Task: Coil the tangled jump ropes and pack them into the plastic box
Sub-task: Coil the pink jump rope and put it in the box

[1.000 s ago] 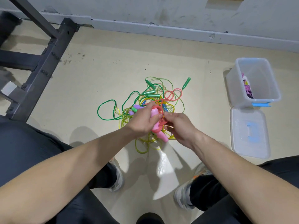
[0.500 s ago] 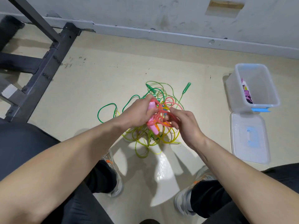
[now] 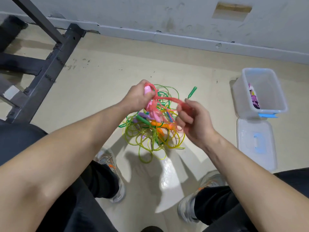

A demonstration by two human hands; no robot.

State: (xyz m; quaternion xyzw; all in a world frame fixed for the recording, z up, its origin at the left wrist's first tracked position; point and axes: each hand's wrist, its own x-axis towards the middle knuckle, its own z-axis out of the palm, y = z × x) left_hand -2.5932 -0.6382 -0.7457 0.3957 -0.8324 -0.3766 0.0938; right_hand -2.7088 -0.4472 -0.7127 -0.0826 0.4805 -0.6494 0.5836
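Head view is looking down at a person crouching over a beige floor (image 3: 103,84), both bare forearms reaching forward. The left hand (image 3: 138,96) is gripping a pink handle (image 3: 148,89) together with a bunch of the pink jump rope (image 3: 167,98), its grip curling tightly round them and holding them above the pile. The right hand (image 3: 194,121) is holding the other end of that bunch, its grip curling round the blurred pink strands, with thumb and forefinger pinching them near the top. Between the two hands the pink strands are running taut, lifted clear of the floor. Underneath, the tangle of jump ropes (image 3: 147,139) is lying on the floor just ahead of the person's shoes (image 3: 108,163). Its yellow-green and green cords are looping over one another, with an orange handle (image 3: 161,125) and a purple handle (image 3: 142,114) showing in the middle and a green handle (image 3: 192,92) poking out at the far edge. To the right, well apart from the tangle, the clear plastic box (image 3: 240,92) is standing open with a purple rope (image 3: 255,101) lying inside it. Its lid (image 3: 247,148), carrying a blue handle, is lying flat on the floor just in front of it. A dark metal frame (image 3: 50,69) is standing at the far left by the wall.
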